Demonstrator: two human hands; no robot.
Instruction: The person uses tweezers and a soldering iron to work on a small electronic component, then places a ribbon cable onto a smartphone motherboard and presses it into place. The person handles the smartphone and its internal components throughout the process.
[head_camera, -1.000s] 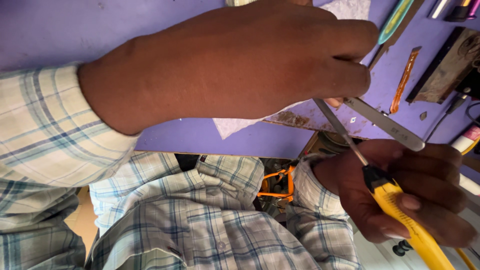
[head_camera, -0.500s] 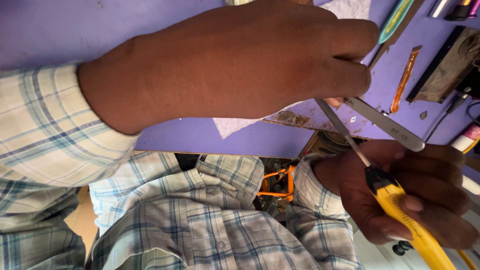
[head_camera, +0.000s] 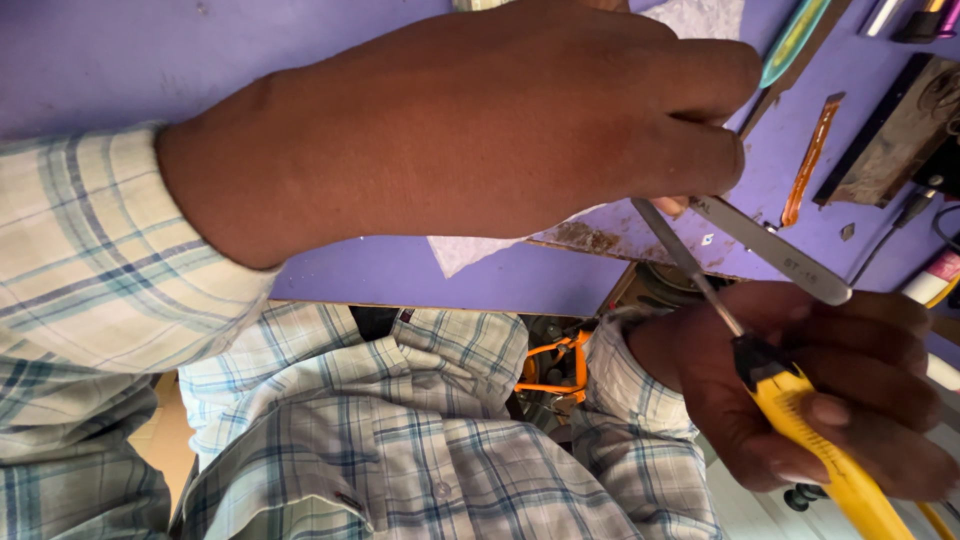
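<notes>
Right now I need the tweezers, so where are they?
In the head view the metal tweezers lie at right on the purple table, just above the right hand holding the yellow-handled screwdriver.

Left hand (head_camera: 480, 130) covers most of the purple bench (head_camera: 200, 50), blocking access from above and from the near edge. Screwdriver (head_camera: 800, 420) shaft rises from the right hand (head_camera: 830, 390) and meets the left fingers beside the tweezers (head_camera: 770, 250); no gap there. Far right of the bench crowded: orange flex strip (head_camera: 810, 160), dark board (head_camera: 900, 140), green tool (head_camera: 795, 40). Bare bench open at upper left and just below the left hand
</notes>
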